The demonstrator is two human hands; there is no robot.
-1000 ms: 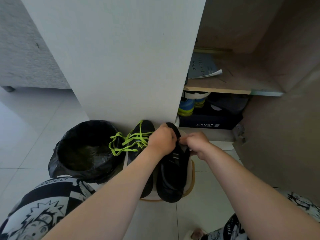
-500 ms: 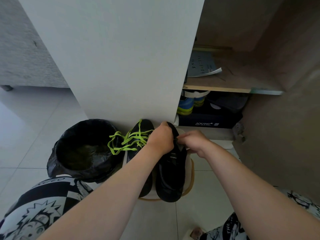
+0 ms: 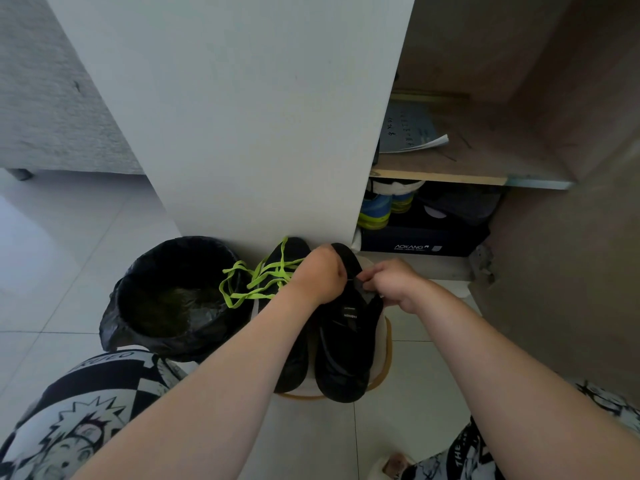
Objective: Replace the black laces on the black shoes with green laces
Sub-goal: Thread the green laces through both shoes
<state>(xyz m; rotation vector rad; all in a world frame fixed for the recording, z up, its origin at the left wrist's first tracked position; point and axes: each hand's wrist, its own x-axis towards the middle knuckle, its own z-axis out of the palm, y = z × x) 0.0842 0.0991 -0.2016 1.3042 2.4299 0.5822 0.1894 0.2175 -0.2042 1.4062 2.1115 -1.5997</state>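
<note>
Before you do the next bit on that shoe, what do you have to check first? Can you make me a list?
1. Left shoe wears its green laces: ok.
2. Right shoe rests on the stool: ok.
3. Left hand grips the right shoe's front: ok.
4. Right hand pinches something dark at its upper: ok, but whether it is lace or tongue, cannot tell.
5. Black lace all out of the right shoe: cannot tell, the hands cover the eyelets.
6. Second green lace ready: cannot tell, none shows.
</note>
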